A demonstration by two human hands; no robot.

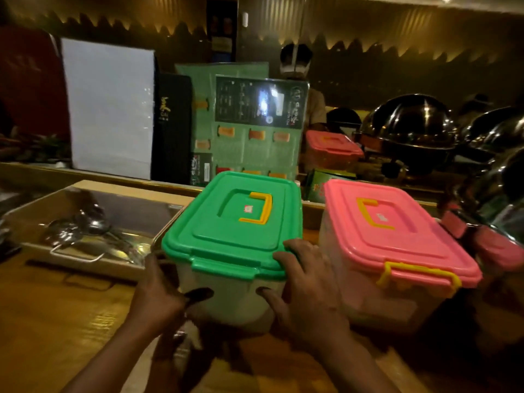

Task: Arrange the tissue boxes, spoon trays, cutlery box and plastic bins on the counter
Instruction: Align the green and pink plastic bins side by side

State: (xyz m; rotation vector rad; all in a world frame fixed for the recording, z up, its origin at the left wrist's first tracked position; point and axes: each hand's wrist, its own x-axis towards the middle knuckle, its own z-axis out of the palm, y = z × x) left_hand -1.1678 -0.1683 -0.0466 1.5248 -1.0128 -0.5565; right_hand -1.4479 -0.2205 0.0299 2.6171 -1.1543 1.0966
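Gripping the translucent plastic bin with the green lid (231,222), the left hand (158,296) and right hand (307,285) clasp its near corners. It sits between them, just beside the pink-lidded translucent bin (397,231).

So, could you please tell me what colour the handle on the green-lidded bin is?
Yellow. The handle lies flat on the green lid, clearest in the head view.

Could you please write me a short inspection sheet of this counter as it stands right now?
Surface: wooden counter, dimly lit.
Job's things: green-lidded bin beside pink-lidded bin, both closed; metal spoon tray to the left, holding spoons.
Clutter: green box behind the bins.
Grip: left hand and right hand grip the green-lidded bin's near corners.
Cables: nothing seen.
Surroundings: menu boards, white board, chafing dishes, a mirror reflecting another pink lid.
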